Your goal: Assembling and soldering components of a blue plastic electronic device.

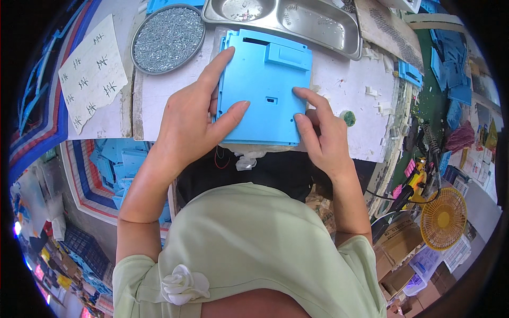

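A flat, light-blue plastic housing [254,100] rests at the front edge of the white worktable, its long slot and raised block toward the far side. A small rectangular opening shows near its middle. My left hand [196,111] grips its left edge, thumb on the top face and index finger stretched along the side toward the far corner. At the right edge my right hand [326,130] holds it too, with the thumb and index finger on the face and the other fingers curled, partly hidden. The underside of the housing cannot be seen.
A round tray of small screws [168,40] and a steel compartment tray [318,29] stand beyond the housing. Marked paper [93,74] lies left. Blue parts fill a striped bag [85,185] below left. A yellow fan [444,218] and an electric screwdriver [416,177] are right.
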Demonstrator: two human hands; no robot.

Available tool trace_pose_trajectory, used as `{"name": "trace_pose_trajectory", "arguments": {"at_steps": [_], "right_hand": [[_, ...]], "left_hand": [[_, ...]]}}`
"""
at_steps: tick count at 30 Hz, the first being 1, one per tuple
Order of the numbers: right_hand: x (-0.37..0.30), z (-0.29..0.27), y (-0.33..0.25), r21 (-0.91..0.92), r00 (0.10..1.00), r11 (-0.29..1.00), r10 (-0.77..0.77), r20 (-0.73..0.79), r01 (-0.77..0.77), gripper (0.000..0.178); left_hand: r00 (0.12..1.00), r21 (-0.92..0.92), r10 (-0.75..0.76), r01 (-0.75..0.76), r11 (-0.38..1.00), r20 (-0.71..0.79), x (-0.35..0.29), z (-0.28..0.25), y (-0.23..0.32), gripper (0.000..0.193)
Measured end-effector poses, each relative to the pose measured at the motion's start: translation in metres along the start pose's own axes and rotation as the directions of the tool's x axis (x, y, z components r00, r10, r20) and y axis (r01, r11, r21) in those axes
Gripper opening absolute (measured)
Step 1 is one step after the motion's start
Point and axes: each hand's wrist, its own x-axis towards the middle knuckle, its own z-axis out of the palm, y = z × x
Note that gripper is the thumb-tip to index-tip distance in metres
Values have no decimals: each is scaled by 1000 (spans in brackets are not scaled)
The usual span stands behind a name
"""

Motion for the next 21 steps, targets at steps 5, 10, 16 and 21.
{"name": "trace_pose_trajectory", "arguments": {"at_steps": [5, 10, 16, 21], "right_hand": [[-4, -4, 8, 156, 999, 987, 33, 38, -38, 42], [-6, 2, 8, 180, 999, 983, 40, -16, -36, 47], [-5, 3, -3, 52, 996, 996, 75, -42, -73, 54], [1, -1, -7, -272, 997, 960, -69, -23, 60, 52]], "left_hand": [[999, -29, -21, 20, 999, -49, -11, 5, -3, 73], [997, -109, -46, 40, 993, -59, -14, 5, -7, 68], [989, -65, -79, 71, 995, -124, -31, 14, -9, 60], [981, -64, -152, 145, 987, -119, -36, 19, -9, 53]]}}
